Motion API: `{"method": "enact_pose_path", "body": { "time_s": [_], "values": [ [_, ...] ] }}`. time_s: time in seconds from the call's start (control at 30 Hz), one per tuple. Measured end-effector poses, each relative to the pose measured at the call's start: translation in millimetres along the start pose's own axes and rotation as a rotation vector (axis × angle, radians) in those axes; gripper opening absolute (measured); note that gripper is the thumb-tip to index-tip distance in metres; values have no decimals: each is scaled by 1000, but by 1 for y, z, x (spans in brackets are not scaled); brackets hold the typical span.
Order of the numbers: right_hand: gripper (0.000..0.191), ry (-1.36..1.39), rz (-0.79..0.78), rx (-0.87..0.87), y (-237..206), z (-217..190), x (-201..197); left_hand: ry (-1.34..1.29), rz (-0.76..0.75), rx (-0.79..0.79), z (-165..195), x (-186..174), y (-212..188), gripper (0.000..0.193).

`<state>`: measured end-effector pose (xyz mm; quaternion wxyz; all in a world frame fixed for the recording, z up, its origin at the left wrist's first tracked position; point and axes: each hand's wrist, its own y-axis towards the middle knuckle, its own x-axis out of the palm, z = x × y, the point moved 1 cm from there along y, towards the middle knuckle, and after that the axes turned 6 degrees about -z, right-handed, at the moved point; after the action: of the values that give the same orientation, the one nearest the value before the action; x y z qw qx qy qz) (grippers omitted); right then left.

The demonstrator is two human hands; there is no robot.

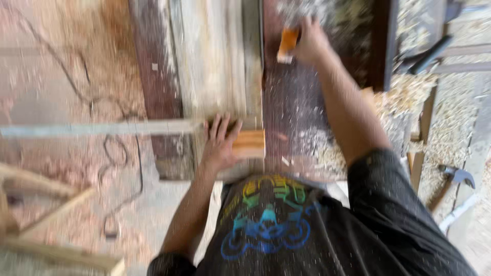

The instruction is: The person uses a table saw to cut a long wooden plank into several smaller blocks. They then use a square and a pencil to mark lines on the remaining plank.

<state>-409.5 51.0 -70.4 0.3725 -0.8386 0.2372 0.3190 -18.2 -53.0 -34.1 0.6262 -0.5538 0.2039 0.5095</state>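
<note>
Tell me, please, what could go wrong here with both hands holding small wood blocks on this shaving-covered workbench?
The left hand lies flat beside a small wood block at the bench's near edge; the block could slip off. The right hand, stretched far forward, grips an orange block amid loose shavings, so grip or footing of the piece may be poor. The picture is blurred, so finer detail is unclear.

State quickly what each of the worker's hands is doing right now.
Left hand: open, fingers spread, resting flat by a wooden block on the workbench.
Right hand: closed around an orange-handled tool, blurred.
</note>
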Motion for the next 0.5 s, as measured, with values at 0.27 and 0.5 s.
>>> {"method": "enact_pose_path", "body": {
  "time_s": [0.27, 0.5],
  "values": [
    [69, 745, 212, 153, -290, 151, -51, -295, 157, -95, 11, 20, -38, 106],
    [66, 330, 507, -34, -366, 146, 15, -1335, 312, -65, 59, 7, -42, 91]
  ]
}}
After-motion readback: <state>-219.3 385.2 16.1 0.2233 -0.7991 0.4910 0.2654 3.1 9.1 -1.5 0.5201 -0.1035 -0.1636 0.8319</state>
